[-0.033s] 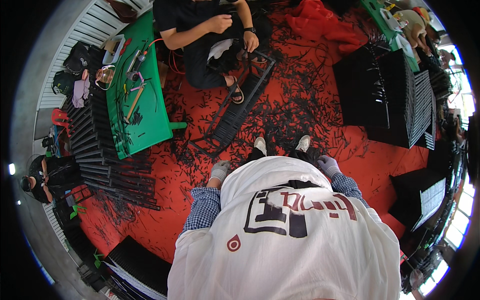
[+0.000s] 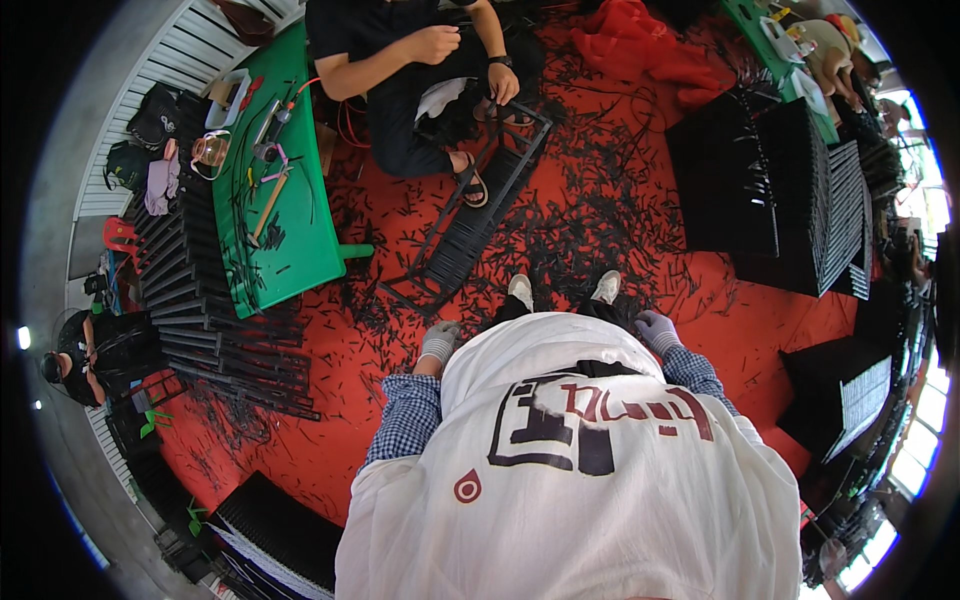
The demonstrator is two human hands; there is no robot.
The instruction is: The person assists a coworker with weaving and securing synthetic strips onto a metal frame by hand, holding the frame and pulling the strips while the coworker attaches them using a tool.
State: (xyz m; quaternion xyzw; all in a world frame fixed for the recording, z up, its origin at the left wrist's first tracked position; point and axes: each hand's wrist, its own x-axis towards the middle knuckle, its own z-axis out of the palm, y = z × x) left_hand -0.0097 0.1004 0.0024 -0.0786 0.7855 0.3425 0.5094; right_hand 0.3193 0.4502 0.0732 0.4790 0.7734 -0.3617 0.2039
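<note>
My left hand [image 2: 440,341], in a pale grey glove, hangs beside my white apron [image 2: 600,490], its fingers loosely bent with nothing seen in them. On the other side my right hand [image 2: 656,332], gloved too, also hangs loose, and no object shows in it. Both hands are small in view and their undersides are hidden. Ahead of my shoes, a black slatted frame [image 2: 468,235] lies aslant on the red floor [image 2: 735,330]. A seated co-worker in dark clothes has one hand [image 2: 503,84] at its far end; that person's other hand [image 2: 434,46] is raised, fingers curled.
Black offcut strips [image 2: 570,240] litter the floor. At left stand a green table [image 2: 285,240] with tools and a stack of black frames [image 2: 210,300]. Black panel stacks [image 2: 725,180] stand at right, another stack [image 2: 275,530] behind left. Red cloth [image 2: 640,45] lies far ahead.
</note>
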